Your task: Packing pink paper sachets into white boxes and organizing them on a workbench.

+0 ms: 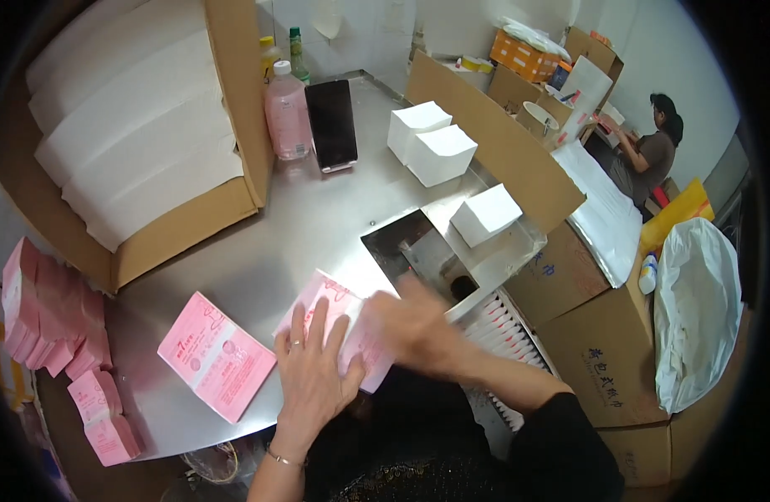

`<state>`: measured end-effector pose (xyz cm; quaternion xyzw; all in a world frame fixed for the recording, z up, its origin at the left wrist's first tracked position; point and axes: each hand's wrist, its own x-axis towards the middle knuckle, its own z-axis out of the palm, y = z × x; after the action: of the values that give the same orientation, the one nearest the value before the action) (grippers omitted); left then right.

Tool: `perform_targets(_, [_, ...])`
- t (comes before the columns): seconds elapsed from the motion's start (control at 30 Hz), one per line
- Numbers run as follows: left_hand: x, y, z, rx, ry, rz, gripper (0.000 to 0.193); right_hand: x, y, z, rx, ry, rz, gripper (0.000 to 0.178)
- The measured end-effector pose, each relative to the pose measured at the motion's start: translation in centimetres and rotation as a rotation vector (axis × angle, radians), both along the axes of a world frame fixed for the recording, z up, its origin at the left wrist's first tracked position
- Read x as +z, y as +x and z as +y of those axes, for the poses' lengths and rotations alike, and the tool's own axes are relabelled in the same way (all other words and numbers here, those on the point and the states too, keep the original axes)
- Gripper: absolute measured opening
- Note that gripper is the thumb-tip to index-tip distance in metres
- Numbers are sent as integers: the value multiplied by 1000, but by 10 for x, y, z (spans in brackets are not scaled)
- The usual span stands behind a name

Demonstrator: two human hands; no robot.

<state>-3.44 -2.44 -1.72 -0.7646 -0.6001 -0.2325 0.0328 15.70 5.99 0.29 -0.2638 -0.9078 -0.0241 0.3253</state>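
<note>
Two bare hands over one pink printed stack (324, 290), on the near part of a steel tabletop (297, 222); clock directions taken from that stack.

Hard to make out: right hand (416, 330), smeared with blur at the stack's four-o'clock half, fingers lost; cannot tell whether clenched, loose or grasping. Left hand (314, 376) easier to read: unclenched, fingers spread flat on the stack toward twelve, hiding much of the print. Also partly covered: row of white pieces (498, 322) at three o'clock, behind the right forearm (506, 381). Cut off by the dark picture rim: cardboard box (192, 237) of white sheets, toward ten-thirty.

Long axis of the pink stack slanting from between ten and eleven to between four and five, nearly parallel to a second pink stack (217, 356) near it, between eight and nine.

Widest stretch of steel from ten to twelve, up to the phone (330, 125). Tighter toward one-thirty, with a dark opening (391, 243) near the right hand. Bounded toward eight by the table's curved near edge.
</note>
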Motion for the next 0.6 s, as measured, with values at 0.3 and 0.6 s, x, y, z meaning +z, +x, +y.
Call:
perform_targets(0.3, [25,29,6,169,-168,46,66,1,111,98,-773,105,-73,17])
perform_targets(0.6, [15,28,6,-35,-84,-15,44,1,113,94,-594,203,134,22])
